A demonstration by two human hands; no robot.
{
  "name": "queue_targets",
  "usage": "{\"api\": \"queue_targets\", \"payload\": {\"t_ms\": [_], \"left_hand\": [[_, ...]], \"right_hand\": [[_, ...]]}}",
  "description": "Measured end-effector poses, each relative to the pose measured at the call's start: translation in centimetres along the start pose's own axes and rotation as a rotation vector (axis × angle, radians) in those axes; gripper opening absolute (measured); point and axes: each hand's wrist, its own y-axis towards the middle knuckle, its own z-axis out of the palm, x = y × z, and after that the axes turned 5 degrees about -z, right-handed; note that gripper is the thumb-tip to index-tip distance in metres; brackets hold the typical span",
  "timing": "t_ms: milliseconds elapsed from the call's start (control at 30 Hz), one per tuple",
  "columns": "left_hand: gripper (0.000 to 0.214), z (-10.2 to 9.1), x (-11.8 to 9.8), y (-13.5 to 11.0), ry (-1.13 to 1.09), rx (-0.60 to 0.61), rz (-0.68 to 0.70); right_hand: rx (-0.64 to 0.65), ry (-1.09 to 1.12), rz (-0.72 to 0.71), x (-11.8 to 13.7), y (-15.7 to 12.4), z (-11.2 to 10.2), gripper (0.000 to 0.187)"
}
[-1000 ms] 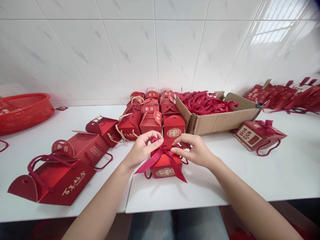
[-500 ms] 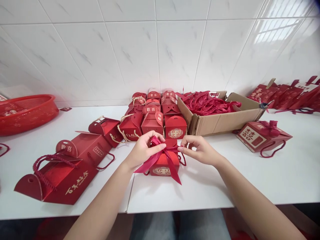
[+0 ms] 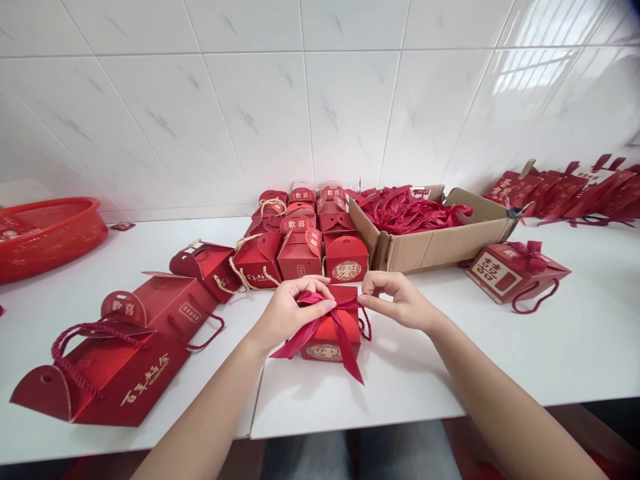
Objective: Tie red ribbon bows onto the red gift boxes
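A small red gift box (image 3: pixel 313 351) with a gold emblem sits upright in front of me, a twisted cord handle at its right side. Across its top lies a dark red ribbon (image 3: pixel 345 340), two tails draping down the front. My left hand (image 3: pixel 295 310) pinches the ribbon between thumb and fingers over the box's upper left. At the upper right, my right hand (image 3: pixel 397 300) grips another part of the same ribbon between thumb and fingertip. The knot or loop area is partly hidden by my left fingers.
Several red boxes (image 3: pixel 300 257) stand in rows behind. A cardboard box (image 3: pixel 430 250) of ribbons is at the back right. One box with a bow (image 3: pixel 517 270) lies right; larger handled boxes (image 3: pixel 135 367) lie left. A red plastic basket (image 3: pixel 55 237) stands far left, red bags (image 3: pixel 565 190) far right.
The view has shifted slightly. Both hands keep hold of the ribbon; my left fingers have closed lower over it, and the loop that stood up there has flattened.
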Motion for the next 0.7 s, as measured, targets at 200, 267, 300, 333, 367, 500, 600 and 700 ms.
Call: {"api": "queue_targets", "payload": {"t_ms": [200, 267, 300, 333, 367, 500, 600, 700], "left_hand": [[0.025, 0.3, 0.0, -0.1, -0.013, -0.004, -0.001], [0.027, 0.4, 0.0, -0.1, -0.015, 0.001, -0.009], [0.028, 0.5, 0.0, -0.1, -0.015, 0.005, -0.013], [0.029, 0.5, 0.0, -0.1, -0.014, 0.008, -0.017], [0.030, 0.5, 0.0, -0.2, -0.014, 0.010, -0.020], [0.030, 0.7, 0.4, -0.3, -0.010, 0.014, -0.026], [0.027, 0.8, 0.7, -0.3, -0.065, 0.017, -0.017], [0.026, 1.1, 0.7, -0.4, -0.202, 0.097, -0.022]], "right_hand": [[-0.028, 0.006, -0.010, 0.0, -0.1, 0.0, 0.031], [-0.023, -0.023, -0.032, 0.0, -0.3, -0.3, 0.032], [-0.010, -0.045, -0.047, 0.0, -0.4, -0.4, 0.032], [0.007, -0.070, -0.062, 0.0, -0.6, -0.5, 0.031], [0.022, -0.097, -0.076, 0.1, -0.7, -0.6, 0.031], [0.003, -0.188, -0.101, 0.9, -1.6, -0.5, 0.028], [-0.062, -0.211, -0.069, 1.0, -2.8, -0.5, 0.029], [-0.123, -0.182, -0.052, 0.0, -4.7, -0.7, 0.032]]}}
